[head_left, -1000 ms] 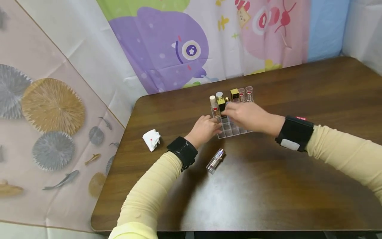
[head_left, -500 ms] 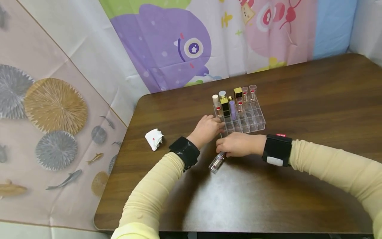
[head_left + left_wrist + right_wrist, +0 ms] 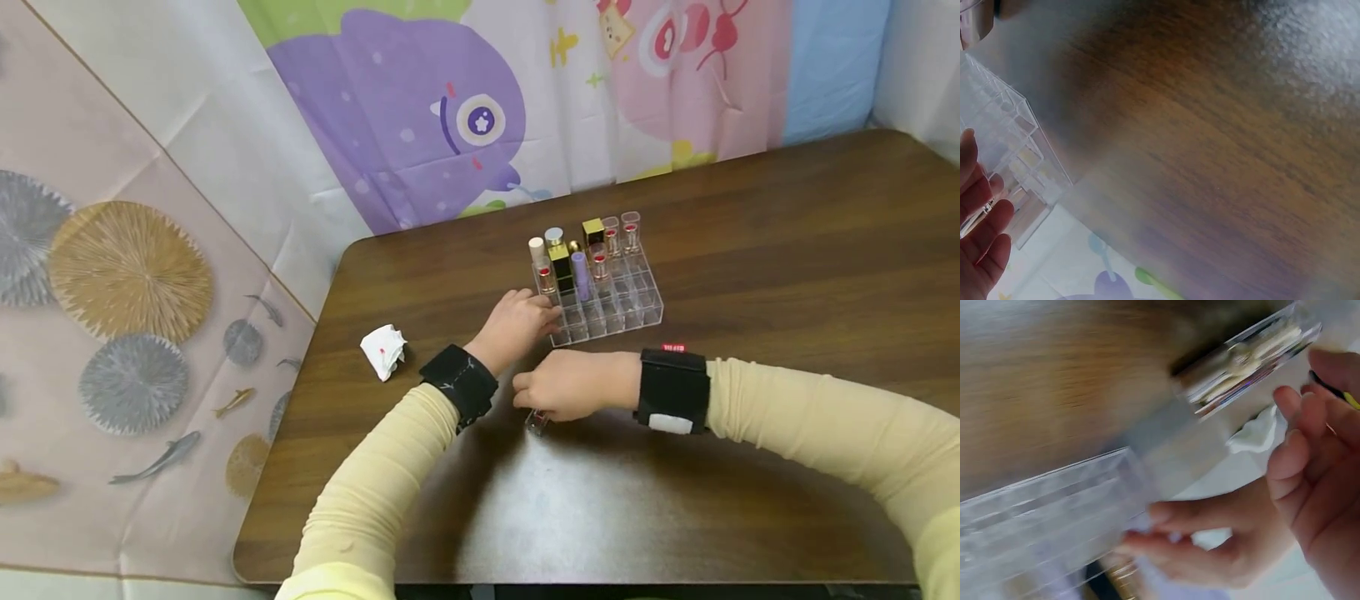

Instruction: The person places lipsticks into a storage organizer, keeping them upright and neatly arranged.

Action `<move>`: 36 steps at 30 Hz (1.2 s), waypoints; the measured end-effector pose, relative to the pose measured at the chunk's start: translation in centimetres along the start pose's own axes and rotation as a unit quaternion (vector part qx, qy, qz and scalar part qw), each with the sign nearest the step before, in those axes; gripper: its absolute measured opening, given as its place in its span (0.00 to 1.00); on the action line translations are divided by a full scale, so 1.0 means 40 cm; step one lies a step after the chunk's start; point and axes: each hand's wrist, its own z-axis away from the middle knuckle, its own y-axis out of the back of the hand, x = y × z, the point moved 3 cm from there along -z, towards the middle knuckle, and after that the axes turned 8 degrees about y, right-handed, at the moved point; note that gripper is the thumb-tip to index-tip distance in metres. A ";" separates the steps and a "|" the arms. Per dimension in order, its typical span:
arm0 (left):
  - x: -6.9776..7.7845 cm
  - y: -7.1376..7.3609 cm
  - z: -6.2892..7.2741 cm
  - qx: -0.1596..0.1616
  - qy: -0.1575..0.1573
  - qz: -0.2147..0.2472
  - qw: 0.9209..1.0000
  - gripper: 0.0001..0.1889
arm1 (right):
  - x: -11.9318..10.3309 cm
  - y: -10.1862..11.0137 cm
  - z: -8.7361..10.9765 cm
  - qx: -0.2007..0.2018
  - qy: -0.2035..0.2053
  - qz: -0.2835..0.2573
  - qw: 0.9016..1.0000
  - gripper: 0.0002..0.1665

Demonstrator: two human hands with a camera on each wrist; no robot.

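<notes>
A clear lipstick organizer [image 3: 607, 321] stands on the table with several lipsticks in its back and left slots. My left hand [image 3: 513, 329] holds its left side, thumb and fingers around the edge; in the left wrist view those fingers [image 3: 985, 234] show against the clear wall. A clear-cased lipstick [image 3: 1244, 362] lies on the table in front of the organizer. Over it is my right hand [image 3: 566, 385], hiding most of it in the head view. In the right wrist view the right fingers [image 3: 1291, 456] are loosely bent beside the tube, with nothing between them.
A crumpled white tissue [image 3: 383, 350] with a red mark lies to the left on the brown table [image 3: 712, 492]. Inside the organizer stand a purple lipstick [image 3: 581, 275] and a black-and-gold one [image 3: 559, 262]. A cartoon curtain [image 3: 480, 125] hangs behind the table.
My right hand has come away from the organizer, forward toward me and left, down to the lying lipstick. A purple lipstick now shows in the organizer. The left hand stays at its side.
</notes>
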 end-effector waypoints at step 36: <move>-0.002 -0.008 0.007 0.023 -0.011 0.019 0.999 0.13 | 0.293 0.148 0.297 0.112 -0.363 -0.084 0.921 0.15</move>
